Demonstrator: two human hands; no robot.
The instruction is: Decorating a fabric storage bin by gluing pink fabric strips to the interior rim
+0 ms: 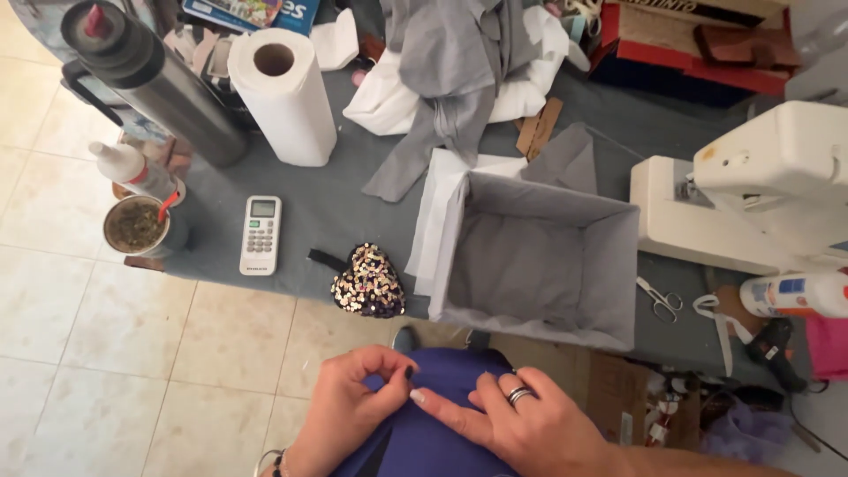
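A piece of blue-violet fabric [442,415] is held low in the lap, below the near edge of the grey-covered tabletop [336,212]. It is pinched by the left hand [349,411]: thumb and forefinger are closed on a small fold, or perhaps on something very fine held at the cloth (too small to tell). The right hand [521,424] is laid flat on the fabric just beside it, with the fingers [442,408] extended and pressing rather than gripping, the forefinger tip almost touching the left thumb.

The step appears to be fine handwork on a fold or edge of the cloth. It would be done well if the fabric were kept taut between the two hands, the pinch kept small and close to the working point, and the flat hand used as a steady anchor so that the fold cannot creep. The cloth is best kept smooth over the lap, so that no second layer is caught.

On the tabletop, well apart from the hands, a grey fabric-lined box [539,265] is seen, with a sequined heart [368,283] just left of it, a white remote control [261,234], small scissors [660,299] and a white sewing machine [751,194] at the right.
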